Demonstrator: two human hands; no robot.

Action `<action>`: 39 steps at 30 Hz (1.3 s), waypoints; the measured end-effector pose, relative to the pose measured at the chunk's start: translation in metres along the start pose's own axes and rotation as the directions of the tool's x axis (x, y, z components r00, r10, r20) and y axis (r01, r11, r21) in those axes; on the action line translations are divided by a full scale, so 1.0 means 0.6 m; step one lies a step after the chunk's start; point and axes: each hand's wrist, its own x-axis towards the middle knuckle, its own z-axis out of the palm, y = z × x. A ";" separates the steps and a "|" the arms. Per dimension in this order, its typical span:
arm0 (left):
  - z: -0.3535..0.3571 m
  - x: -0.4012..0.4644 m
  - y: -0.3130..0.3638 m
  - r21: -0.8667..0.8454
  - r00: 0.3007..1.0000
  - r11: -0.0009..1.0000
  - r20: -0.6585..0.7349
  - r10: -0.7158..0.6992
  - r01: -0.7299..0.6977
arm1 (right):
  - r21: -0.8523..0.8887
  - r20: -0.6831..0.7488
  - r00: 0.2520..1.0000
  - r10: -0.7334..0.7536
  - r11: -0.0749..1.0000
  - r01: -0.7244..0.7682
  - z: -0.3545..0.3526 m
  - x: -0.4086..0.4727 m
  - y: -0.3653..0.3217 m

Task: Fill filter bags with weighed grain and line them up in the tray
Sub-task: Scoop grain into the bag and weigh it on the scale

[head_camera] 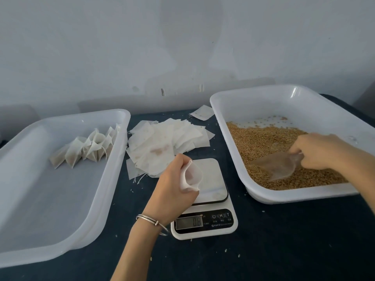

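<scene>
Filter bag [191,176], empty, mouth open: in left hand [172,187] grip, over scale [205,201]. Left tray [67,226]: row of filled bags [85,149]. Right tray [263,102]: grain [261,138]; right hand [316,151] grips clear scoop [278,165]. Loose bags [162,147] on surface. Scale writing illegible.
</scene>
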 end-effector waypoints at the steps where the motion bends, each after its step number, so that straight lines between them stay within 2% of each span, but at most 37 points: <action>1: 0.000 0.000 0.000 0.001 1.000 1.000 0.002 0.002 -0.002 | 0.046 0.034 0.999 -0.016 0.999 0.014 0.001 0.002 0.004; 7: 0.002 0.006 0.000 -0.024 1.000 1.000 0.008 -0.005 0.005 | 0.406 0.205 0.976 -0.069 0.914 -0.020 0.008 0.002 0.027; 13: 0.003 0.005 -0.001 -0.072 1.000 0.997 -0.004 -0.007 0.006 | 0.639 0.130 0.986 -0.109 0.769 0.001 0.015 -0.002 0.050; 18: 0.005 0.009 -0.004 -0.109 0.999 0.993 -0.013 -0.053 0.051 | 0.750 0.050 0.990 -0.135 0.660 0.052 -0.008 -0.018 0.046; 23: 0.013 0.017 0.001 -0.114 0.993 0.988 -0.047 -0.112 0.106 | 0.692 -0.085 0.972 -0.217 0.690 0.214 -0.070 -0.042 0.016; 29: 0.014 0.028 0.011 -0.082 0.987 0.986 -0.065 -0.147 0.142 | 0.594 -0.126 0.922 -0.367 0.716 0.366 -0.121 -0.059 -0.045; 32: 0.012 0.029 0.013 -0.060 0.990 0.990 -0.054 -0.131 0.128 | 0.555 -0.143 0.912 -0.384 0.732 0.395 -0.127 -0.061 -0.057; 39: 0.019 0.033 0.012 -0.081 0.991 0.988 -0.037 -0.131 0.128 | 0.449 -0.050 0.922 -0.383 0.816 0.363 -0.143 -0.070 -0.059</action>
